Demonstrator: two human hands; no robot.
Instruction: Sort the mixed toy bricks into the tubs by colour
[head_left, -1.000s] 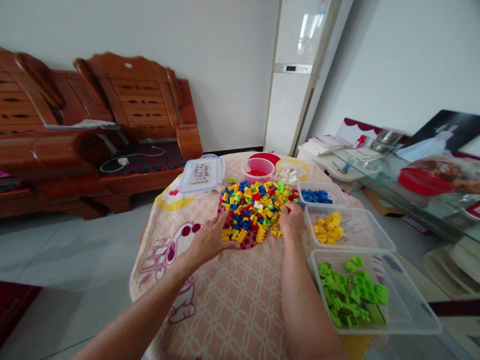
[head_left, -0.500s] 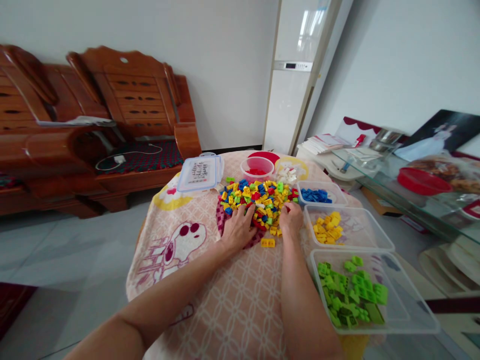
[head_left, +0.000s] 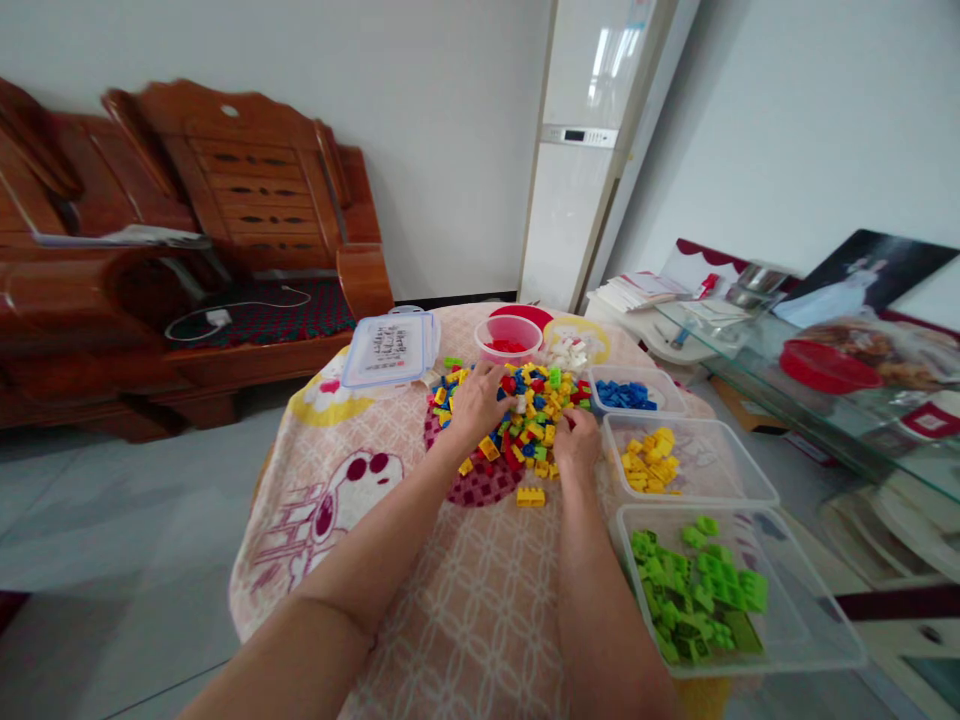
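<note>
A mixed pile of toy building bricks (head_left: 536,410) in yellow, blue, red, green and white lies on the patterned tablecloth (head_left: 465,590). Over the pile's left part is my left hand (head_left: 478,402), its thumb and fingers apart among the bricks. At the right edge of the heap, my right hand (head_left: 579,440) has its fingers curled together; whatever they hold is hidden. A single yellow brick (head_left: 530,497) sits apart, in front of the pile. To the right stand clear tubs: one of blue bricks (head_left: 626,395), one of yellow bricks (head_left: 649,460) and one of green bricks (head_left: 694,600).
Behind the pile are a round tub (head_left: 508,322) with red bricks and a small heap of white bricks (head_left: 568,353). A clear lid (head_left: 391,350) lies at the back left. A glass shelf (head_left: 720,345) stands beyond the table's right side, a wooden bench (head_left: 255,190) at left.
My left hand has moved farther back over the pile, uncovering bricks and cloth nearer me. My right hand stays at the pile's right edge. The view has shifted slightly.
</note>
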